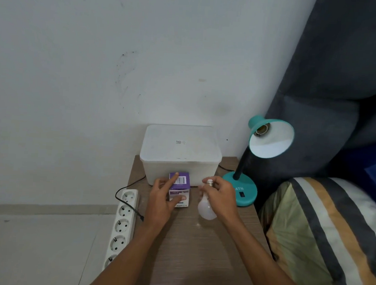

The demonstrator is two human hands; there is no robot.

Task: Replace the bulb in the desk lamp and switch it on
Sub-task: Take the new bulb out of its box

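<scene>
A teal desk lamp (pixel 245 190) stands at the right rear of the wooden table (pixel 198 253). Its shade (pixel 271 138) faces me and the socket (pixel 263 129) inside is empty. My right hand (pixel 221 196) holds a white bulb (pixel 206 208) just above the table, screw cap pointing away from me, left of the lamp base. My left hand (pixel 161 198) rests on a small purple and white bulb box (pixel 179 187), index finger on its top and thumb against its front. A black switch (pixel 242 194) sits on the lamp base.
A white lidded plastic container (pixel 180 150) stands behind the box against the wall. A white power strip (pixel 122 222) lies along the table's left edge with a black plug and cord (pixel 132 207) beside it. A striped pillow (pixel 330 239) and dark headboard (pixel 332 74) are at right.
</scene>
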